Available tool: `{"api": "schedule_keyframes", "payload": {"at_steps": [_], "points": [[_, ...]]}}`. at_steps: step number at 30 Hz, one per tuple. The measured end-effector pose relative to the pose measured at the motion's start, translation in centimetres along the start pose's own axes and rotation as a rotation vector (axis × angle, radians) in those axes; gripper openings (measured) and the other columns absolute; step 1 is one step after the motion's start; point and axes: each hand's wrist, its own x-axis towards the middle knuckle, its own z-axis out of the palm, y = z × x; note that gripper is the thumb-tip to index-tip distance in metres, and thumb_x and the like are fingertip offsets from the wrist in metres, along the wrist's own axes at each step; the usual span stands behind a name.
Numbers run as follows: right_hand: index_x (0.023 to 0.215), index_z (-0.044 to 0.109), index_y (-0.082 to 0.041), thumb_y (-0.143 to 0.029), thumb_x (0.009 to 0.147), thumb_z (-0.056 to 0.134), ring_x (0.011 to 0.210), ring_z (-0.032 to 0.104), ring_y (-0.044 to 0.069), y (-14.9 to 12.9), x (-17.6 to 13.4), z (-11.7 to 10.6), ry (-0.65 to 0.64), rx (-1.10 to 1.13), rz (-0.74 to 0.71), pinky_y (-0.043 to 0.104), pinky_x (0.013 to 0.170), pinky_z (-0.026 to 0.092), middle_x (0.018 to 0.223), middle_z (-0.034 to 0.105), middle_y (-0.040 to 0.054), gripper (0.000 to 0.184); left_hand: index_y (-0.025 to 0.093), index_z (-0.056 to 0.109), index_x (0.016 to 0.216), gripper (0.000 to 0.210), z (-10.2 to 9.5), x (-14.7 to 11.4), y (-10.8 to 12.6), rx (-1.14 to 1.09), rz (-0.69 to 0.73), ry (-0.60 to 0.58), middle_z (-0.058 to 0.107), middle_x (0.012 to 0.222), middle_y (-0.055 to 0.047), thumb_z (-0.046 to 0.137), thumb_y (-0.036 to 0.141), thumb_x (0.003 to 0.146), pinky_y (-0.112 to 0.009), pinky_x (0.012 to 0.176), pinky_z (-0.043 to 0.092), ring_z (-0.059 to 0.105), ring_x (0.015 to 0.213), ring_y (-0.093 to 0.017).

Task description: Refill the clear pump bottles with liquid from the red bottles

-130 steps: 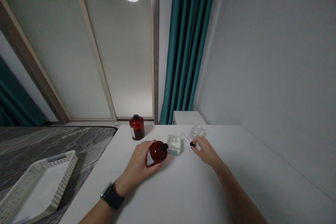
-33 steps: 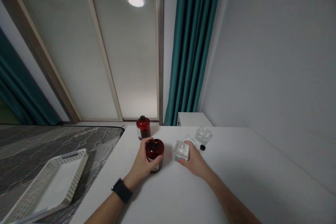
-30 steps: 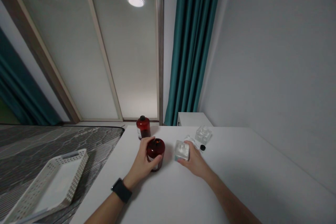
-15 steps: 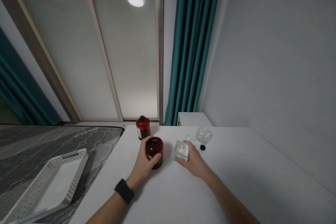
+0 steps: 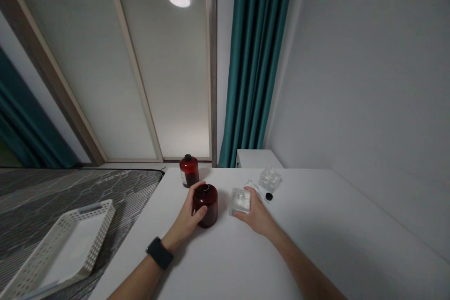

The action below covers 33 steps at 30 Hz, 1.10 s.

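My left hand point(image 5: 188, 215) curves round the left side of a dark red bottle point(image 5: 211, 206), thumb in front and fingers behind. This bottle has no cap on and its round mouth shows at the top. In my right hand point(image 5: 259, 215) is a square clear glass bottle point(image 5: 240, 200), gripped from its right side with thumb and fingers. A small black cap point(image 5: 269, 196) lies right of that hand, beside a clear, thin item point(image 5: 255, 189) I cannot make out. Behind them is another clear glass bottle point(image 5: 270, 179). A second red bottle point(image 5: 190, 172) stands at the back left with a black cap on.
Both hands work over a white table point(image 5: 225, 267). A white perforated basket point(image 5: 101, 229) sits lower left, beside the table on a grey striped surface point(image 5: 130, 187). A white cabinet point(image 5: 259, 157) stands beyond the far edge, before a green curtain point(image 5: 256, 65).
My left hand has shifted slightly left and its thumb lies farther left on the dark red bottle. The right hand keeps its grip on the glass bottle. The whole view has moved slightly.
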Motion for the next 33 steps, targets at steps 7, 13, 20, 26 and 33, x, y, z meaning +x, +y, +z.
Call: {"api": "schedule_keyframes", "payload": {"at_steps": [7, 13, 20, 26, 33], "points": [[0.127, 0.041, -0.023, -0.023, 0.064, 0.081, 0.104, 0.066, 0.029, -1.4, -1.0, -0.2, -0.1, 0.096, 0.049, 0.043, 0.093, 0.051, 0.113, 0.065, 0.0075, 0.074, 0.023, 0.028, 0.142, 0.09, 1.3, 0.0, -0.8, 0.006, -0.051, 0.108, 0.045, 0.144, -0.016, 0.078, 0.047, 0.072, -0.048, 0.105, 0.048, 0.056, 0.126, -0.031], [0.124, 0.041, -0.023, -0.022, 0.065, 0.08, 0.103, 0.064, 0.025, -2.4, -1.4, 0.0, -0.119, 0.204, 0.019, 0.041, 0.093, 0.05, 0.112, 0.064, 0.0055, 0.071, 0.019, 0.042, 0.134, 0.072, 1.7, 0.2, -0.5, 0.004, -0.074, 0.064, 0.057, 0.133, -0.013, 0.077, 0.032, 0.073, -0.048, 0.111, 0.041, 0.056, 0.125, -0.03], [0.133, 0.041, -0.022, -0.023, 0.064, 0.079, 0.107, 0.063, 0.027, -4.2, -2.1, -0.2, -0.075, 0.377, 0.027, 0.043, 0.095, 0.052, 0.117, 0.063, 0.0085, 0.079, 0.02, 0.042, 0.134, 0.07, 2.2, -0.4, -0.2, -0.092, -0.057, 0.035, 0.056, 0.133, -0.013, 0.078, 0.033, 0.075, -0.047, 0.109, 0.042, 0.056, 0.124, -0.031], [0.136, 0.036, -0.023, -0.023, 0.066, 0.074, 0.106, 0.064, 0.026, -5.7, -3.0, -0.3, -0.069, 0.508, 0.002, 0.041, 0.093, 0.053, 0.12, 0.062, 0.0087, 0.079, 0.019, 0.047, 0.127, 0.071, 2.7, -0.6, 0.6, -0.162, -0.053, 0.104, 0.063, 0.123, -0.011, 0.083, 0.034, 0.067, -0.047, 0.104, 0.046, 0.061, 0.115, -0.031], [0.132, 0.033, -0.025, -0.029, 0.071, 0.076, 0.098, 0.065, 0.025, -5.6, -3.6, 0.1, -0.054, 0.547, -0.097, 0.036, 0.085, 0.054, 0.119, 0.059, 0.0097, 0.075, 0.018, 0.048, 0.123, 0.07, 3.3, -0.8, 1.6, -0.135, -0.023, 0.161, 0.063, 0.12, -0.012, 0.082, 0.037, 0.065, -0.049, 0.1, 0.048, 0.063, 0.111, -0.031]]}}
